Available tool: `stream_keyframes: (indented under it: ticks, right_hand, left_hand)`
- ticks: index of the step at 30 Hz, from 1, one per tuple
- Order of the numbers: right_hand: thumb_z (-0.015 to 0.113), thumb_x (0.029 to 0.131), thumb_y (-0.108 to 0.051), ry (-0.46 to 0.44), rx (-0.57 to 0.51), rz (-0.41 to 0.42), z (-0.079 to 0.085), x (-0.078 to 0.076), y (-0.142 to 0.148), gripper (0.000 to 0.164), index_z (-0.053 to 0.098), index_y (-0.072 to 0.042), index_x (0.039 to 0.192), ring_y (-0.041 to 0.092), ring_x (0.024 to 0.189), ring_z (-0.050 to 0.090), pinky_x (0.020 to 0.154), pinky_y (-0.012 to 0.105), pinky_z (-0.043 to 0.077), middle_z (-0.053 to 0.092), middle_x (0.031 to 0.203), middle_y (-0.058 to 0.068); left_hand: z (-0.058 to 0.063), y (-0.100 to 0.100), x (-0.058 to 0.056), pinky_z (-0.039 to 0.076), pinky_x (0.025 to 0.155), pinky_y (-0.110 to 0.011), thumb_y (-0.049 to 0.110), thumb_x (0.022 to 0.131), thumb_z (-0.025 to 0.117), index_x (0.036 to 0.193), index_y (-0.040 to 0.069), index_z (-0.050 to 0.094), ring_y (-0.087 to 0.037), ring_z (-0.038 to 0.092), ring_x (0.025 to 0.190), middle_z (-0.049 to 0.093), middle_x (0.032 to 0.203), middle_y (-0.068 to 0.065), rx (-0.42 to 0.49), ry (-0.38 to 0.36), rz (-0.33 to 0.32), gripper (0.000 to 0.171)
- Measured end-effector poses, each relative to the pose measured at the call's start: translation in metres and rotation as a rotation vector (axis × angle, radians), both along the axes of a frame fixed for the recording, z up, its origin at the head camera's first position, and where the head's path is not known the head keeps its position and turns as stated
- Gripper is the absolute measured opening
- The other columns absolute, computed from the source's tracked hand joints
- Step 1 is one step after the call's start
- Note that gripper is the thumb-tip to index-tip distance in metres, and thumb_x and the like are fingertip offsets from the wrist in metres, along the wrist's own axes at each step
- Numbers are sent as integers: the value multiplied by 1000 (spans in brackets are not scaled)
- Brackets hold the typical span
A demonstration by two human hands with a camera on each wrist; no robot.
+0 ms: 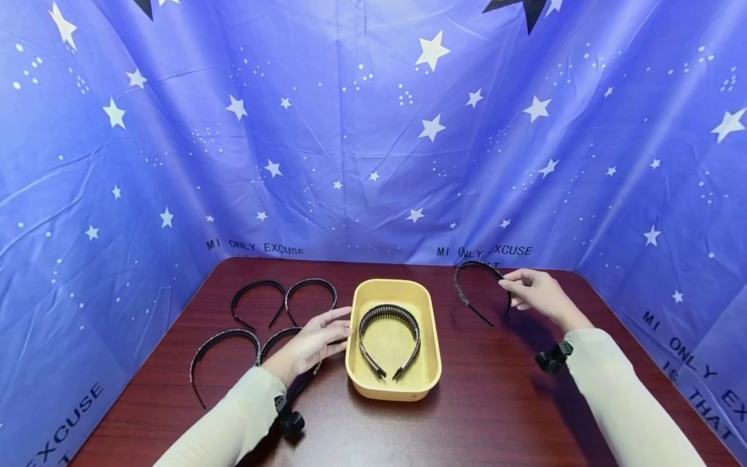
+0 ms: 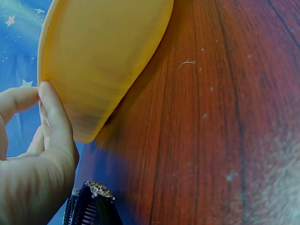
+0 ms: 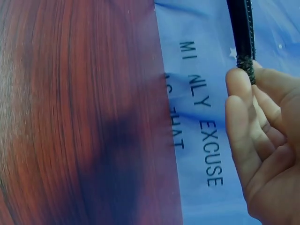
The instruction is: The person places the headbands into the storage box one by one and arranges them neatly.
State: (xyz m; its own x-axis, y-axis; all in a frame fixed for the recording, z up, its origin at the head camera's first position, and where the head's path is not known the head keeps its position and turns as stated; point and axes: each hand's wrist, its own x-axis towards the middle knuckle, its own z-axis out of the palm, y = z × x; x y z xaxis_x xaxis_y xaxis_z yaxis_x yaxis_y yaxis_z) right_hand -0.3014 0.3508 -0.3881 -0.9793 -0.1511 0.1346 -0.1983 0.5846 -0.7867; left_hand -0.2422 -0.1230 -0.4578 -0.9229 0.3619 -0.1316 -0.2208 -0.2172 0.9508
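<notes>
In the head view a yellow plastic bin (image 1: 436, 350) stands mid-table, with black toothed headbands (image 1: 389, 311) nested together inside it. My left hand (image 1: 318, 340) is at the bin's left rim, thumb against the outer wall and fingertips at the edge. Out to the right, my right hand (image 1: 537, 295) pinches one side of a black headband (image 1: 461, 292), its arch up and its tips pointing down. The right wrist view shows dark glitter on this band (image 3: 244, 63) at the fingertips.
Several more headbands (image 1: 257, 285) lie left of the bin on the dark red wooden table (image 1: 484, 408), one partly hidden behind the left hand. A blue star-patterned cloth (image 1: 350, 130) hangs around the table's back and sides. Both wrists wear small black devices (image 1: 554, 357).
</notes>
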Motion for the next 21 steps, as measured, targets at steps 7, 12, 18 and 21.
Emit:
stream_keyframes:
  ticks: [7,12,18,21]
  right_hand:
    - [71,94,-34,-29,-48,-2,2,0,-17,51,62,5,126,16,69,69,63,36,61,70,88,8]
    - [70,96,-31,-16,-49,33,2,0,-28,53,59,5,133,18,69,69,62,36,61,69,88,12]
    - [67,98,-31,-12,-60,65,2,1,-41,49,59,4,132,19,69,69,61,38,61,66,87,14]
    - [66,99,-30,-29,-97,82,3,2,-49,47,58,3,132,20,69,69,62,44,61,65,89,14]
  left_hand:
    - [0,0,0,55,91,-33,-2,94,60,152,2,36,-17,64,103,63,124,-13,0,2,0,63]
    - [0,0,0,54,92,-33,-2,94,60,152,2,36,-17,64,104,62,124,-13,0,2,2,63]
    - [0,0,0,55,92,-33,-2,94,60,152,2,36,-17,64,104,62,124,-14,0,0,3,63]
    - [0,0,1,55,91,-33,-2,93,60,152,2,36,-17,64,103,62,125,-14,-4,0,8,63]
